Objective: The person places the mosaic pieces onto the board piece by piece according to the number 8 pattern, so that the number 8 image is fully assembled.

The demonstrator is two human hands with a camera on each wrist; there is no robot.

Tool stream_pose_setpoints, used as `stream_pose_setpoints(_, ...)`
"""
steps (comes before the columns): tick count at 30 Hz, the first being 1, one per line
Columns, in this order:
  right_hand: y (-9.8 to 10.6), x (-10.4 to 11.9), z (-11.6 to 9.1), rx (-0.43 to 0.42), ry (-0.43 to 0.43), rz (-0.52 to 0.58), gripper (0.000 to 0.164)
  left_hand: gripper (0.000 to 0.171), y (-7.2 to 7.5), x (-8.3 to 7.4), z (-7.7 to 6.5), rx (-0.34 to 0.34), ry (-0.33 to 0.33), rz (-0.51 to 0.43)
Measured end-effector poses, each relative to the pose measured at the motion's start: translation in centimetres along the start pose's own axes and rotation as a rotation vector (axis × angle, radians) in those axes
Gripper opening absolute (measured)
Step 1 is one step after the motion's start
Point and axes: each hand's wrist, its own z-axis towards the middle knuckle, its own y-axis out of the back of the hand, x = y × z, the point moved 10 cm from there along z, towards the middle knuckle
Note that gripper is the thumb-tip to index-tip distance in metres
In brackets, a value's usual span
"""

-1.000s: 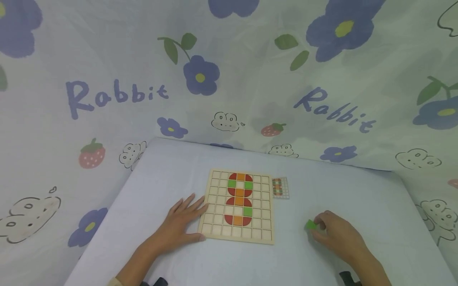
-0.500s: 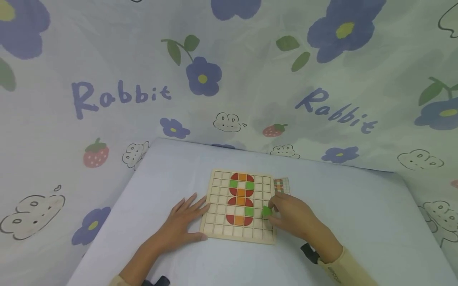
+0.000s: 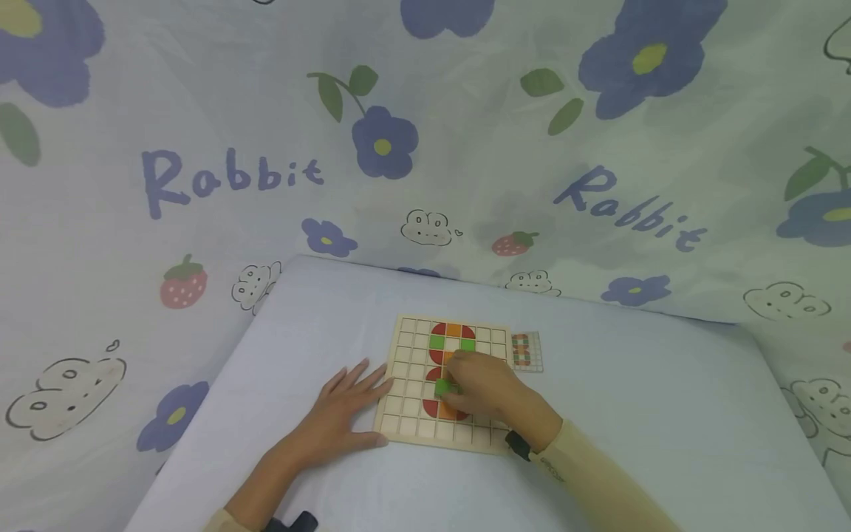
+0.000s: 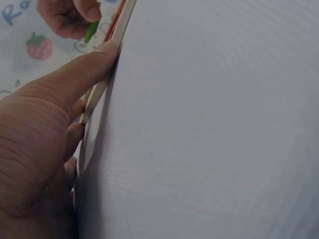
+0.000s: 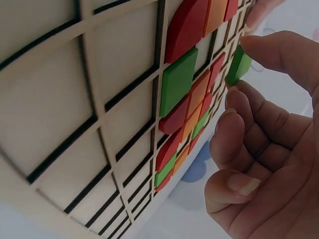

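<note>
A wooden grid board (image 3: 407,406) lies on the white table, with red, orange and green tiles set in its middle columns. My right hand (image 3: 490,384) is over the board and pinches a green square tile (image 5: 239,65) between thumb and finger. In the head view that tile overlaps a cell in the lower half, just above a red tile (image 3: 431,408). Part of the pattern is hidden under this hand. At the board's left side my left hand (image 3: 335,414) lies with fingers spread, and its thumb (image 4: 94,62) touches the board's edge in the left wrist view.
A small card (image 3: 528,352) with a printed grid pattern lies right beside the board. Behind the table (image 3: 638,377) hangs a white cloth (image 3: 465,148) with flowers, strawberries and rabbits. Black wrist cameras (image 3: 518,445) sit on both wrists.
My right hand has carried the green tile leftward from the table at the right, across the board's right edge, to its middle columns. The left hand has stayed at the board's left side.
</note>
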Motion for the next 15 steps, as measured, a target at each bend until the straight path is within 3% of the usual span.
stream_pose_setpoints(7, -0.9, 0.7, 1.3, 0.054, -0.008, -0.018, 0.010, 0.094, 0.0, -0.1, 0.0, 0.004, 0.003, -0.010)
stream_pose_setpoints(12, -1.2, 1.2, 1.6, 0.058, 0.015, -0.022, 0.015, 0.094, 0.0, -0.1, -0.1, 0.005, 0.006, -0.015)
stream_pose_setpoints(15, -1.3, 1.4, 1.6, 0.058, 0.024, -0.036, 0.009, 0.093, 0.1, -0.2, -0.2, -0.002, 0.002, -0.019)
